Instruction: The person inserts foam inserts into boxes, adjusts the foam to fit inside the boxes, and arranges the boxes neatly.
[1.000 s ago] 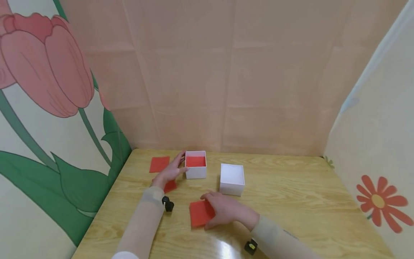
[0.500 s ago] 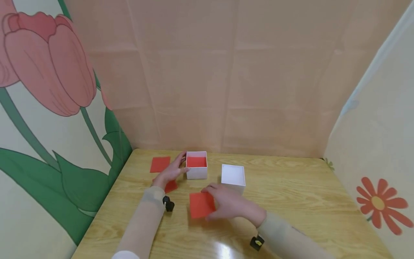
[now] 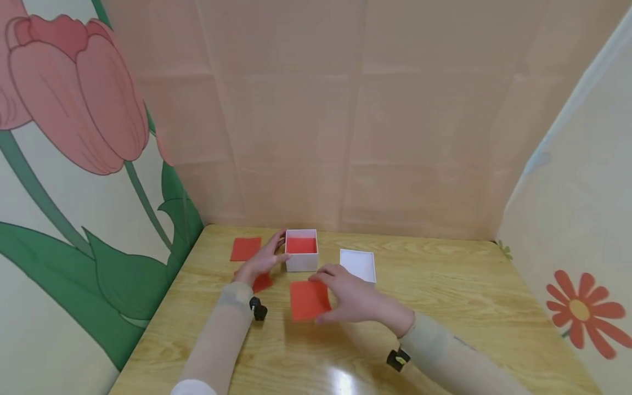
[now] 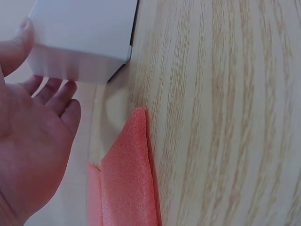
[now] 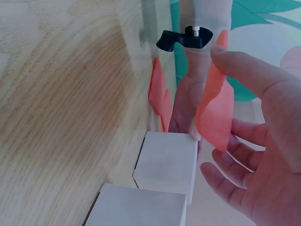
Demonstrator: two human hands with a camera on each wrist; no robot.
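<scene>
My left hand (image 3: 261, 262) grips the left side of a small white box (image 3: 302, 264), thumb at the front and fingers round the side. A red foam square (image 3: 302, 246) lies inside that box. In the right wrist view, my right hand (image 5: 270, 155) pinches another red foam square (image 5: 216, 115) between thumb and fingers, and the sheet bends slightly. This square hangs above the table in front of the box in the head view. Close behind the right hand stands a second white box (image 3: 357, 265), open at the top, its front partly hidden.
Two more red foam squares lie at the left: one flat square (image 3: 245, 249) farther back, and a nearer one (image 3: 263, 281) partly covered by the left wrist. The wooden table (image 3: 444, 307) meets a pink cloth backdrop (image 3: 419, 137) behind and printed cloth on both sides.
My right hand has lifted the red foam square off the table and carried it away from me, towards the box. The left hand stays at the box.
</scene>
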